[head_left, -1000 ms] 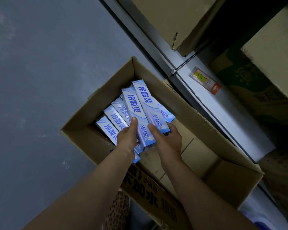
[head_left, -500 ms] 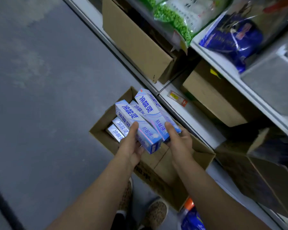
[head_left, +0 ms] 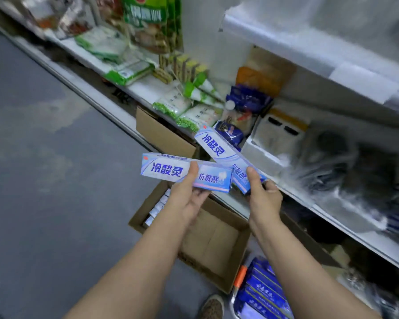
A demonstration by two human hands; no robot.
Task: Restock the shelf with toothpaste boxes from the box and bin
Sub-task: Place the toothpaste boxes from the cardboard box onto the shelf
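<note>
My left hand (head_left: 186,196) grips a blue-and-white toothpaste box (head_left: 168,169) held level, thumb on its printed face. My right hand (head_left: 262,194) grips a second toothpaste box (head_left: 213,146) that slants up to the left, its far end near the white shelf (head_left: 293,192). Both boxes hang in the air above the open cardboard box (head_left: 219,249) on the floor. Several more toothpaste boxes (head_left: 158,207) lie along that carton's left side. A bin (head_left: 258,293) with blue packs and an orange handle stands at the bottom right.
The shelf holds green-and-white bags (head_left: 187,111), dark blue packs (head_left: 247,102), a white foam tray (head_left: 270,143) and grey plastic-wrapped goods (head_left: 332,166). Another cardboard box (head_left: 161,132) sits under the shelf. Grey floor (head_left: 44,180) spreads left. My shoe (head_left: 213,306) is beside the bin.
Both hands rose from the cardboard box with the toothpaste boxes and spread them apart, one per hand. The view lifted from the floor to the shelf.
</note>
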